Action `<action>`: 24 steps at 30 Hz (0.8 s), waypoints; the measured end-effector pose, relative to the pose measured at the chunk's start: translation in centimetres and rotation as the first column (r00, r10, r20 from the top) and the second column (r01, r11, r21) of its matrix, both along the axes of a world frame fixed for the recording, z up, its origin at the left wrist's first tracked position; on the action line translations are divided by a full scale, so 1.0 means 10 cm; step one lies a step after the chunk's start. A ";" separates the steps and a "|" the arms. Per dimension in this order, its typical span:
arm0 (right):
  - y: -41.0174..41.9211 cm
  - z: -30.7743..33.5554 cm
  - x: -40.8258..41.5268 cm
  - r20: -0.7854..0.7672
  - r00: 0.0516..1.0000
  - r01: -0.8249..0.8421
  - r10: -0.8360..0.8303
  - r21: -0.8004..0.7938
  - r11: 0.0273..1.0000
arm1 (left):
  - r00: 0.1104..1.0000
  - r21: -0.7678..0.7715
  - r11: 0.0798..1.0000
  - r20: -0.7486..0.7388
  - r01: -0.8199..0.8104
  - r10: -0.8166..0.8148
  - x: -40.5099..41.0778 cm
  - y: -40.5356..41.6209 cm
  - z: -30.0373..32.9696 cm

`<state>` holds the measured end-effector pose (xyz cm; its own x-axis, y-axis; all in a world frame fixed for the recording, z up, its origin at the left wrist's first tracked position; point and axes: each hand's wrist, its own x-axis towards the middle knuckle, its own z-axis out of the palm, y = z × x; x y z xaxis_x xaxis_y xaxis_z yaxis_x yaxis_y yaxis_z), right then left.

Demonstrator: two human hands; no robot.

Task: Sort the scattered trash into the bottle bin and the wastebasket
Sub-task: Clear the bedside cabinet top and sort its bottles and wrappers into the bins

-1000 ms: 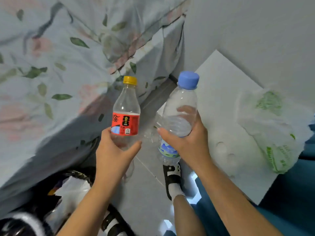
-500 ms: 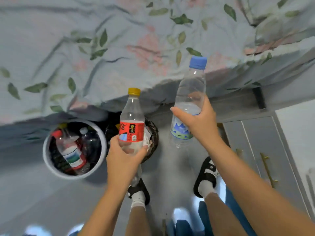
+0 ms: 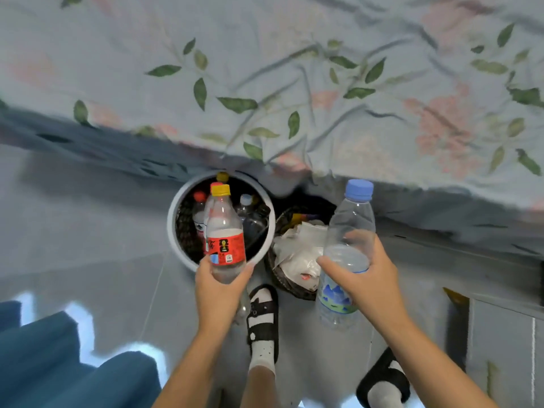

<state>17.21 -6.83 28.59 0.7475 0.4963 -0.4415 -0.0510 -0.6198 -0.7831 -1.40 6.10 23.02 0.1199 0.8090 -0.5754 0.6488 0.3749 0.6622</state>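
Observation:
My left hand [image 3: 219,293] grips a clear bottle with a yellow cap and red label [image 3: 225,231], upright over the near rim of the white round bottle bin [image 3: 173,231]. Several bottles lie inside that bin. My right hand [image 3: 362,278] grips a larger clear bottle with a blue cap [image 3: 350,231], upright in front of the dark woven wastebasket [image 3: 290,285]. The wastebasket stands right of the bin and holds crumpled white paper and wrappers.
A floral bedsheet [image 3: 294,83] hangs over the bed edge just behind both bins. My feet in black sandals [image 3: 263,316] stand on the grey floor close to the bins. A grey cabinet [image 3: 500,334] is at the right, blue fabric [image 3: 59,363] at the lower left.
The view has swung left, so both bins now lie centred under my hands. The yellow-capped bottle has come over the bottle bin. The blue-capped bottle now sits in front of the wastebasket.

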 end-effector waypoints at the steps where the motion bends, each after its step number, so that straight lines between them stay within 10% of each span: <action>1: 0.07 -0.02 -0.05 -0.003 1.000 -0.015 0.015 0.005 1.000 | 1.000 0.017 1.000 -0.001 -0.024 0.024 -0.02 0.10 -0.10; 12: 0.47 -0.20 -0.33 -0.058 0.989 -0.135 0.135 0.012 0.991 | 0.901 0.185 0.884 0.037 -0.430 0.431 -0.17 1.17 -0.71; 24: 0.81 -0.26 -0.51 -0.115 0.991 -0.058 0.061 0.032 0.998 | 0.969 0.133 0.987 -0.216 -0.092 0.120 -0.37 1.54 -1.06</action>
<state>12.10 1.29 26.02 0.6608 0.5521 -0.5084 -0.1061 -0.6019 -0.7915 -5.14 21.55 12.40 -0.0901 0.8755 -0.4747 0.7456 0.3753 0.5507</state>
